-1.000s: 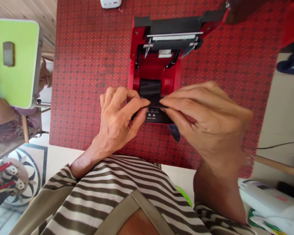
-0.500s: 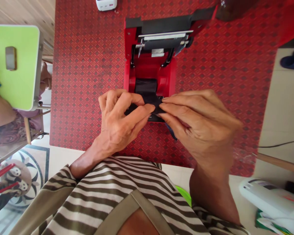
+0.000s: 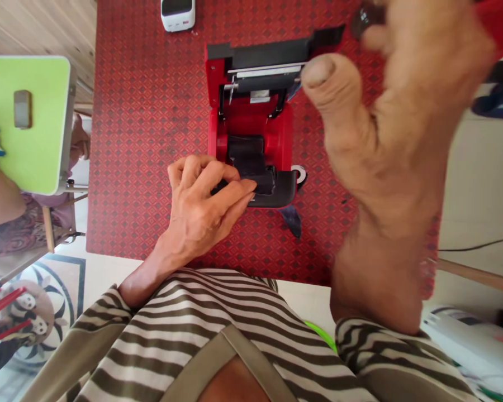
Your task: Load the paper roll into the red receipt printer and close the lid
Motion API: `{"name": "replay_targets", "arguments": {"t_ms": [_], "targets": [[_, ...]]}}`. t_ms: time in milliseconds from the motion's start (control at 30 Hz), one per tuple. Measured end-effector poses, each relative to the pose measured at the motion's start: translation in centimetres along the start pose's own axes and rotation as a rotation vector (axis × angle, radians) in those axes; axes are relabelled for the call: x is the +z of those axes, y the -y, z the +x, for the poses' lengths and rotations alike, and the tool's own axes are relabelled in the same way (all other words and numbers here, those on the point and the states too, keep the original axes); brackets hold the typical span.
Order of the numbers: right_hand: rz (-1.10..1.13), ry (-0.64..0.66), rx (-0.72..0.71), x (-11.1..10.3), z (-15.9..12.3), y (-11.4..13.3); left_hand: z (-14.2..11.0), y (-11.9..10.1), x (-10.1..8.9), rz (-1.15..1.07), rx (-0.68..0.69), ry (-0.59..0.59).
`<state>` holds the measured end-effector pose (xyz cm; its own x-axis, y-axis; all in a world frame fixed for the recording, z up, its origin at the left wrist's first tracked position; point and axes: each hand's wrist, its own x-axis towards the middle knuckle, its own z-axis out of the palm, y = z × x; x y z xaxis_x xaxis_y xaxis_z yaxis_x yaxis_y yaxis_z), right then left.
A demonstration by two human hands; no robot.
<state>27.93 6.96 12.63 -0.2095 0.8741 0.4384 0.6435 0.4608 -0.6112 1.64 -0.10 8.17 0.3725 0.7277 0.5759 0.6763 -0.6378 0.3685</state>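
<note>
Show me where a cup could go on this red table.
The widest bare patch of the patterned red tabletop runs from its left edge to the open, glossy red-and-black machine and left hand, below a white rounded box. Crowded: the machine's front, with a thin black strip over it, and right of it, where the right hand hides much.

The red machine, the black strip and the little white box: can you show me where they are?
Red machine [image 3: 283, 137], head view: its inner side wall.
Black strip [image 3: 251, 161], head view: its middle.
White box [image 3: 178, 22], head view: its front.
</note>
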Motion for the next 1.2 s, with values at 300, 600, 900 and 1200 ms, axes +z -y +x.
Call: {"name": "replay_targets", "arguments": {"t_ms": [300, 600, 900, 1200], "targets": [[-0.180, -0.104, -0.139, 0.4, -3.8, 2.2, -0.1, -0.6, -0.3, 0.051, 0.010, 0.009], [-0.104, -0.056, -0.146, 1.5, -7.1, 2.0, -0.2, -0.8, 0.2, 0.051, -0.011, -0.035], [-0.113, -0.051, -0.183, 2.5, -8.6, 1.5, 0.2, -0.7, -0.8, -0.150, -0.088, 0.005], [-0.110, -0.040, -0.116, 2.6, -8.9, 1.5, -1.8, 5.2, 4.4, -0.349, -0.490, 0.055]]}}
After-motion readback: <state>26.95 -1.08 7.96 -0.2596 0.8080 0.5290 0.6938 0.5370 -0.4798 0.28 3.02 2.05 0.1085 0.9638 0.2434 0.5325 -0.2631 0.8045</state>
